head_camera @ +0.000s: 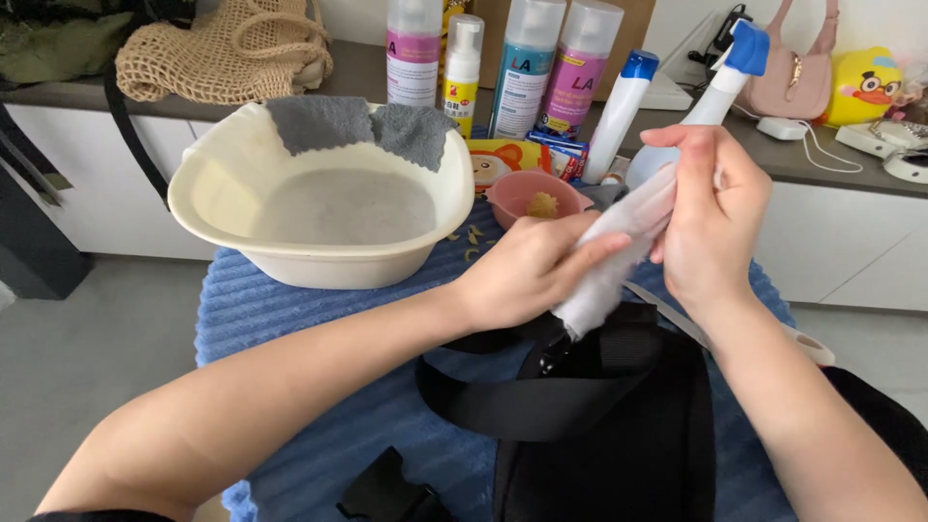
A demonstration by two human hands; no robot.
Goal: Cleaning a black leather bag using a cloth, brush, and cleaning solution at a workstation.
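My left hand (527, 271) and my right hand (710, 217) both grip a white cloth (619, 256) wrapped around a black strap (556, 343). The left hand holds the lower part of the wrap, the right hand pinches its upper end. The strap belongs to a black bag (619, 435) lying on a blue ribbed mat (290, 309) below my hands. A loop of the strap curves left of the bag.
A cream basin (222, 208) of cloudy water with a grey cloth (358, 126) over its rim stands at the left. Behind are a small pink bowl (507, 193), several spray and pump bottles (527, 63), a woven bag (227, 48), a pink handbag (797, 77) and a yellow toy (865, 87) on the counter.
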